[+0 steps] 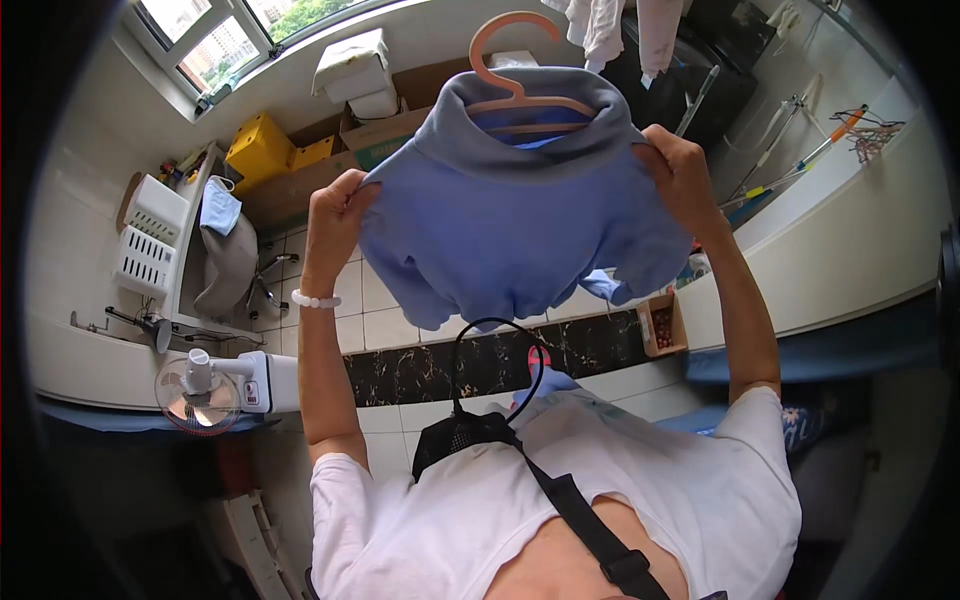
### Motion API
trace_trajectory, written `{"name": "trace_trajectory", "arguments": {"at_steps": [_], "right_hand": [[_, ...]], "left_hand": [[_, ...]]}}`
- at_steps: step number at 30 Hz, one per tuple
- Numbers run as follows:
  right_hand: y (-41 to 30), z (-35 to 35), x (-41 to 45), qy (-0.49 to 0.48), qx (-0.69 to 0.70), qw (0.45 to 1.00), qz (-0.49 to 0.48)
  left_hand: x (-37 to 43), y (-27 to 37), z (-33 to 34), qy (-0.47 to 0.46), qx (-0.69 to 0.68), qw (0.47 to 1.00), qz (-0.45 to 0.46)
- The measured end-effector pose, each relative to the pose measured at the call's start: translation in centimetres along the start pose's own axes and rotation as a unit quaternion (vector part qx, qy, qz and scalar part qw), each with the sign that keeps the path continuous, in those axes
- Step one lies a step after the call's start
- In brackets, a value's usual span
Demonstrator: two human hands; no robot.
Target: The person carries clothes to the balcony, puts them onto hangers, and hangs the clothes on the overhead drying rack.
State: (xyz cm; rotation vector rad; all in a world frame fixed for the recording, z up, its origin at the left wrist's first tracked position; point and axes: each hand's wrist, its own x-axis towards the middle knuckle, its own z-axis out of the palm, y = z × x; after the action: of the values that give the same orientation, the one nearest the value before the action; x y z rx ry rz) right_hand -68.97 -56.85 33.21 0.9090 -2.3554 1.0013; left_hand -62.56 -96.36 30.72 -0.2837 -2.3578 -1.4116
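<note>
A blue long-sleeved garment with a wide grey-blue collar hangs spread in front of me. Inside its neck opening sits an orange-pink plastic clothes hanger, its hook sticking up above the collar. My left hand pinches the cloth at the left shoulder, a beaded bracelet on that wrist. At the right shoulder, just beside the collar, my right hand grips the cloth. The hanger's arms are mostly hidden within the garment, and the lower part is bunched and folded out of clear view.
A white fan stands at the left, near a desk lamp and an office chair. Yellow boxes lie below the window. At the right are mops and a cardboard box on the floor. White clothes hang above.
</note>
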Motion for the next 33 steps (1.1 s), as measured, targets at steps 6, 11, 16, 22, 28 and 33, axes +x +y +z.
{"name": "trace_trajectory", "arguments": {"at_steps": [6, 11, 16, 22, 28, 33], "right_hand": [[5.1, 1.8, 3.7, -0.038, 0.020, 0.998, -0.036], [5.8, 1.0, 5.8, -0.011, 0.055, 0.998, -0.042], [5.4, 1.4, 8.0, 0.018, -0.062, 0.993, -0.094], [4.8, 1.6, 9.5, 0.023, -0.126, 0.988, -0.090], [4.2, 1.8, 9.3, 0.030, -0.180, 0.982, -0.039], [3.8, 1.7, 8.8, 0.051, -0.194, 0.980, 0.001]], "left_hand": [[3.6, -1.0, -0.4, -0.028, 0.139, 0.990, 0.006], [6.0, 2.0, -1.1, -0.029, 0.155, 0.988, -0.008], [8.5, 7.6, 1.7, 0.096, 0.252, 0.928, 0.256], [12.1, 9.1, 8.3, -0.024, 0.307, 0.847, 0.434], [15.4, 5.7, 9.9, -0.147, 0.403, 0.833, 0.351], [16.5, 5.7, 9.6, -0.200, 0.379, 0.836, 0.343]]}}
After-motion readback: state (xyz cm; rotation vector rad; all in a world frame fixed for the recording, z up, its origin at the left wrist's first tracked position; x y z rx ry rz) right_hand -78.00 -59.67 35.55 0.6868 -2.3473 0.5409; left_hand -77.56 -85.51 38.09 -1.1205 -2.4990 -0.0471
